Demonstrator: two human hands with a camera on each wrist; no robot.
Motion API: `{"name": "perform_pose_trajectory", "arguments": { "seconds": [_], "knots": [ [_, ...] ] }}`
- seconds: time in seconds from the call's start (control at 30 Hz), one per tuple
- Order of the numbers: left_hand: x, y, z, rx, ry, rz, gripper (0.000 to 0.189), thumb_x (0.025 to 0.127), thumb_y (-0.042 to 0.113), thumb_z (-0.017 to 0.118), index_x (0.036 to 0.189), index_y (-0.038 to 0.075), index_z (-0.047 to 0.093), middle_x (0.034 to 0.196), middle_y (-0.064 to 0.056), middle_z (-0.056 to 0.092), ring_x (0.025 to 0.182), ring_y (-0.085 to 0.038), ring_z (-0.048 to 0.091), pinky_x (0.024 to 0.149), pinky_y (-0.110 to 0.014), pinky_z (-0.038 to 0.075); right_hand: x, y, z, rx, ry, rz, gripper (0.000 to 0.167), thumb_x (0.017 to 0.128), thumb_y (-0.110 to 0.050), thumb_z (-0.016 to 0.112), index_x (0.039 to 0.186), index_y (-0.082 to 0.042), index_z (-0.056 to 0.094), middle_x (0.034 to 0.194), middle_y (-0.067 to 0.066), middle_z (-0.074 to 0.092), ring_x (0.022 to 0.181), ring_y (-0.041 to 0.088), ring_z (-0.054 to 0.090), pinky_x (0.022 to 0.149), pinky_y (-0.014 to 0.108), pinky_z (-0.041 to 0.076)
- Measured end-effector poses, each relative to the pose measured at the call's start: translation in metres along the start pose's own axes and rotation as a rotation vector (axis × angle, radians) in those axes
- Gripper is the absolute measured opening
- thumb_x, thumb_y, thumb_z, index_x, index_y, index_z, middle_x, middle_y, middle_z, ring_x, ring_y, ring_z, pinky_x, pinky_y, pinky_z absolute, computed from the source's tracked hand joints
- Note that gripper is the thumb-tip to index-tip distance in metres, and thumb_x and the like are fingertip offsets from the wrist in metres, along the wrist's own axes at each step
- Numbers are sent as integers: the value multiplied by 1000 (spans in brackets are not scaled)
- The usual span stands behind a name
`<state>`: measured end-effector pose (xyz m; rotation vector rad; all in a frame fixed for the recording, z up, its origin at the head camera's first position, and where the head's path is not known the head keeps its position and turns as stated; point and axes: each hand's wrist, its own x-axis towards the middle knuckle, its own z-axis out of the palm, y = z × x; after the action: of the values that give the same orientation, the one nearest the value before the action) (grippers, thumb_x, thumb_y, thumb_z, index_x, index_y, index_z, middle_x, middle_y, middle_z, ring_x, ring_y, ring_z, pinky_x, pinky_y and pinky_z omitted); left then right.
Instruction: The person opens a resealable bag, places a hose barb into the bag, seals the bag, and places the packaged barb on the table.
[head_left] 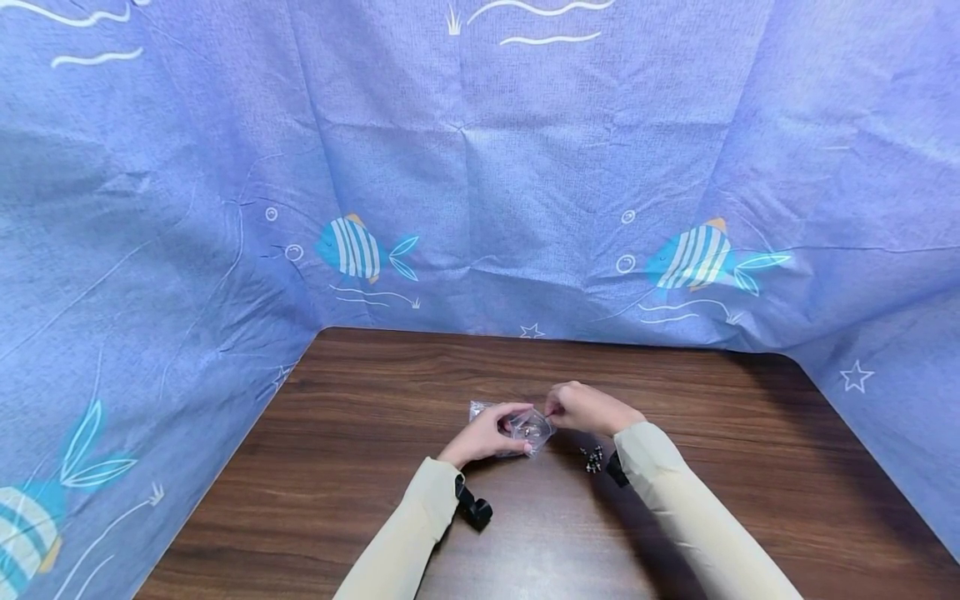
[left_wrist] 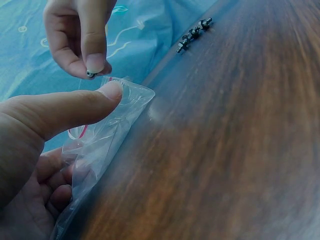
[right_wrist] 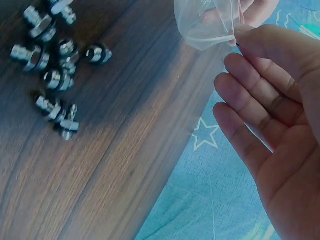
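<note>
In the head view my left hand (head_left: 487,435) holds a clear zip bag (head_left: 542,437) by its mouth, thumb on the near side and fingers on the far side. The bag's mouth gapes, with a red line along its seal in the left wrist view. Some small shiny pieces (head_left: 531,432) show through the plastic. My right hand (head_left: 588,408) is at the bag's right edge. Its thumb and index finger pinch a small metal fitting (left_wrist: 91,75), mostly hidden by the fingertips, just over the bag's mouth. The other right-hand fingers are loosely bent.
Several small metal fittings (head_left: 593,459) with dark rings lie in a loose pile on the brown wooden table (head_left: 390,375), near my right wrist. Clear plastic (head_left: 477,407) shows behind my left hand. A blue fish-print cloth (head_left: 525,167) hangs behind the table and along its sides.
</note>
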<state>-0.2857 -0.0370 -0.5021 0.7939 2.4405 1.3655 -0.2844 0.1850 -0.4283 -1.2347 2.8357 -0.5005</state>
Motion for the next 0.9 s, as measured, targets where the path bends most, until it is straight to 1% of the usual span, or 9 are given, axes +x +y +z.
{"name": "perform_pose_trajectory", "arguments": {
  "seconds": [0.2,0.4,0.67,0.77,0.9],
  "knots": [
    [1,-1,0,-23,-4,-4,63,79,22,80,136,19,55,122,-5,60,95,-14,52,79,-27,44,4,-2,2,6,-8,8,5,83,-9,70,81,-4,69,77,-4,63,68,2,53,64,19,48],
    [1,-1,0,-12,-6,1,63,79,22,79,137,18,54,119,-4,61,88,-13,50,74,-24,43,7,-3,4,-1,-17,20,6,85,-10,69,82,-5,69,79,-3,64,68,2,53,64,18,48],
    [2,-1,1,-28,9,10,65,77,21,81,136,16,55,124,-6,61,103,-15,55,87,-28,45,8,-5,3,16,-27,39,6,84,-9,71,85,-3,70,80,-2,65,68,3,55,64,18,49],
    [1,-2,1,-26,9,10,64,77,22,81,136,17,55,123,-6,62,102,-15,55,85,-29,45,7,-5,3,20,-31,40,7,84,-10,71,84,-3,70,79,-2,65,68,3,54,64,18,48],
    [1,-2,1,-25,8,1,64,77,23,81,135,18,55,120,-5,62,97,-13,54,82,-28,45,4,-4,1,37,-35,34,5,83,-8,70,85,-4,72,79,-2,66,68,3,56,64,18,49]
  ]
}}
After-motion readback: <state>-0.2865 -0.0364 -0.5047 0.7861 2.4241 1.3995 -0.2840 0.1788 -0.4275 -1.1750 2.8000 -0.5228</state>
